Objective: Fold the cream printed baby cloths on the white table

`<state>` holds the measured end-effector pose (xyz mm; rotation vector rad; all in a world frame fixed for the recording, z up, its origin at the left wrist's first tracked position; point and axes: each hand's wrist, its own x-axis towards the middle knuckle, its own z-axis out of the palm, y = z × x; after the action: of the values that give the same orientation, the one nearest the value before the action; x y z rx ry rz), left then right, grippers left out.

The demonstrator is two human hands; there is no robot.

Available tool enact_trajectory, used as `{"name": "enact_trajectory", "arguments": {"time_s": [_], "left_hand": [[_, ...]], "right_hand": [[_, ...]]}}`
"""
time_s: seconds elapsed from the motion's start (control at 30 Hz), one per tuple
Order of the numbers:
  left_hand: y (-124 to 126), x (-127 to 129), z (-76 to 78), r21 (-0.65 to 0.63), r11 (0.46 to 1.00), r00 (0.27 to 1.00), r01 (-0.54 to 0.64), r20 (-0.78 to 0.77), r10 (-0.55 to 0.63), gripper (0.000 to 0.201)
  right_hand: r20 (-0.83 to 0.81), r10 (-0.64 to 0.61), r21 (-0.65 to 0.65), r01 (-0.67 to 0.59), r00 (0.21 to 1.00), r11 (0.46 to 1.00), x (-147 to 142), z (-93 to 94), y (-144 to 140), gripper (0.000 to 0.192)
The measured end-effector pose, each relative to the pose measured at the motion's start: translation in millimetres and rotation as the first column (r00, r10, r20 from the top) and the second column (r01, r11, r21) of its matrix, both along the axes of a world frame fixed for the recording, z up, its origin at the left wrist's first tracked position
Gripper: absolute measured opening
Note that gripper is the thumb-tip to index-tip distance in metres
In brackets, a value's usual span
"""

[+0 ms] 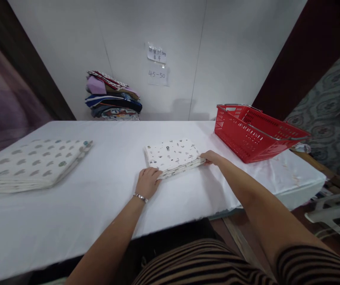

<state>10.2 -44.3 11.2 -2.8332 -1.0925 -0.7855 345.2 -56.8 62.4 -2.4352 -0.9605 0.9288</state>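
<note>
A white folded cloth (174, 154) with small dark and grey prints lies on the white-covered table (107, 213) in front of me. Its layered near edge faces me and looks slightly raised. My left hand (148, 181), with a silver bracelet at the wrist, grips the near left corner. At the near right corner, my right hand (209, 156) pinches the layers, its fingertips partly hidden by the cloth. Farther left lies a larger folded cloth (36, 162) with grey cloud-like shapes, which neither hand touches.
A red plastic basket (244, 136) with metal handles stands at the table's right end. Behind the table's back edge rises a stack of folded fabrics (113, 97). Paper signs (157, 75) hang on the wall, one reading 45-50. A white plastic chair (335, 217) is at lower right.
</note>
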Motion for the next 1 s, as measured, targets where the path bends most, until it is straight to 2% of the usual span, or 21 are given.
{"name": "enact_trajectory", "arguments": {"time_s": [0.13,0.27,0.4,0.47,0.53,0.6,0.63,0.7,0.73,0.8,1.0], "left_hand": [[0.1,0.7,-0.4,-0.009,1.0,1.0,0.001,0.003,-0.001,0.025],[-0.3,-0.1,-0.4,-0.003,1.0,1.0,0.001,0.004,-0.001,0.025],[-1.7,-0.2,1.2,0.017,1.0,1.0,0.0,0.021,-0.001,0.025],[-2.9,3.0,3.4,0.031,1.0,0.999,0.002,0.035,-0.003,0.027],[-4.2,9.1,6.2,0.048,0.999,0.999,0.013,0.044,-0.015,0.03],[-4.9,17.2,8.5,0.06,0.997,0.998,0.043,0.04,-0.045,0.029],[-4.7,21.3,9.0,0.059,0.997,0.998,0.059,0.033,-0.061,0.028],[-3.5,28.0,7.9,0.044,0.996,0.997,0.075,0.015,-0.076,0.025],[-2.5,30.1,6.4,0.031,0.997,0.997,0.075,0.006,-0.075,0.023],[-0.6,32.0,2.4,0.011,0.998,0.998,0.063,-0.004,-0.063,0.021],[0.3,29.9,-6.0,0.021,0.998,0.998,0.06,0.003,-0.06,0.021]], "right_hand": [[-0.036,-0.005,0.06,0.007,0.999,0.998,-0.6,-5.6,-11.4,0.022],[-0.02,0.03,0.152,-0.027,0.999,0.988,0.2,-13.1,-20.5,0.013],[0.092,0.051,0.27,-0.074,0.994,0.96,7.5,-23.2,-28.2,0.026],[0.268,0.101,0.417,-0.209,0.958,0.885,11.1,-29.1,-32.2,0.026],[0.475,0.177,0.531,-0.441,0.862,0.723,12.0,-34.1,-35.6,0.023],[0.627,0.269,0.531,-0.653,0.731,0.54,8.9,-37.9,-38.4,0.025],[0.678,0.312,0.502,-0.729,0.666,0.466,6.2,-39.6,-39.8,0.027],[0.747,0.377,0.422,-0.829,0.547,0.367,0.3,-43.4,-42.9,0.029],[0.766,0.399,0.385,-0.857,0.504,0.344,-2.3,-45.7,-44.8,0.031],[0.779,0.418,0.347,-0.877,0.467,0.334,-4.9,-51.5,-48.9,0.034],[0.78,0.41,0.345,-0.872,0.472,0.348,0.8,-61.8,-51.7,0.035]]}}
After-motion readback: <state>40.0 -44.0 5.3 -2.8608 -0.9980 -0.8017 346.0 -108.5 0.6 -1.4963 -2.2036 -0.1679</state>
